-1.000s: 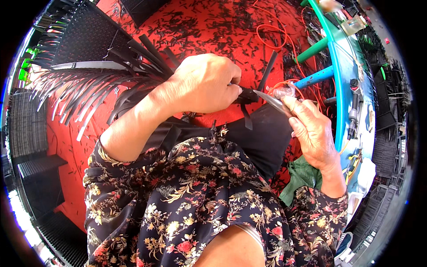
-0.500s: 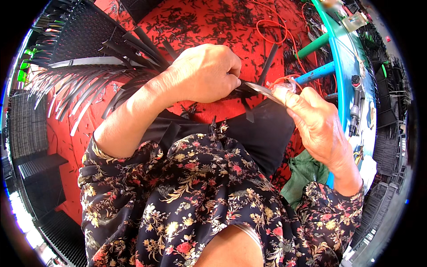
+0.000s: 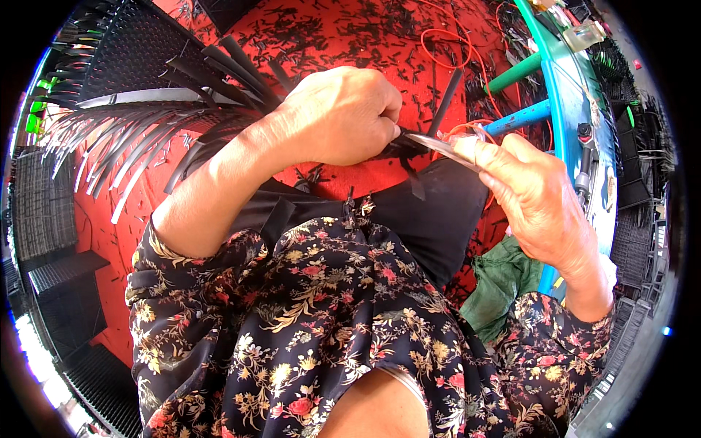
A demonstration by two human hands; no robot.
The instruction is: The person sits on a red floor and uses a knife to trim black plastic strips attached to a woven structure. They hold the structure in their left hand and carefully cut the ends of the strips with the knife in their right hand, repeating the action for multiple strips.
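Note:
Above my lap, my left hand (image 3: 343,117) is closed, thumb and fingers pinched on a black strip at the edge of a black woven piece (image 3: 150,55). Loose black strips (image 3: 237,77) fan out from this weave on the left, and one strip (image 3: 447,98) sticks up past my left fingers. My right hand (image 3: 544,201) grips a pointed metal blade (image 3: 431,143), its tip close to my left fingertips. Whether the tip touches the strip I cannot tell. Something pale and translucent covers part of my right fingers. My left palm hides much of the work.
Black offcuts (image 3: 343,36) litter the red floor (image 3: 292,47). On the right stands a blue and green frame (image 3: 558,131) with a tool (image 3: 584,164) and a jar (image 3: 584,35) on it. A red cord (image 3: 475,55) loops behind. Green cloth (image 3: 504,285) lies beside my leg.
My right hand has moved to the right and slightly down, drawing the blade a little away from my left fingers. My left hand has barely shifted and keeps its pinch.

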